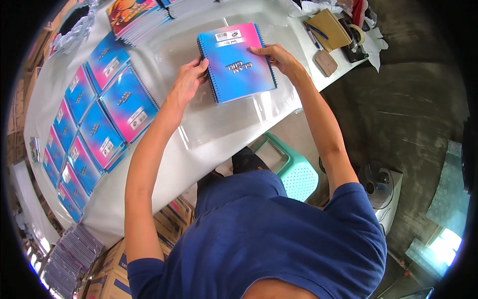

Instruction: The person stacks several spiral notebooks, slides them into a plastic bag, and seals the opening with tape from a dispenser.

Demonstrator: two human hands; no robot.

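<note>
Between my two hands is a spiral notebook with a blue and pink cover, held just over or on the table; I cannot tell which. My left hand grips its coil-bound left edge, thumb on the cover. On the opposite side my right hand pinches the right edge, its thumb and fingers over the cover. Beneath the notebook lie clear plastic sheets. To the left, several matching spiral notebooks lie in overlapping rows on the white-covered table.
A stack of books with an orange picture cover stands at the far left. At the far right are a brown notepad, pens, a tape roll and a brown block. A mint plastic stool and cardboard boxes are below.
</note>
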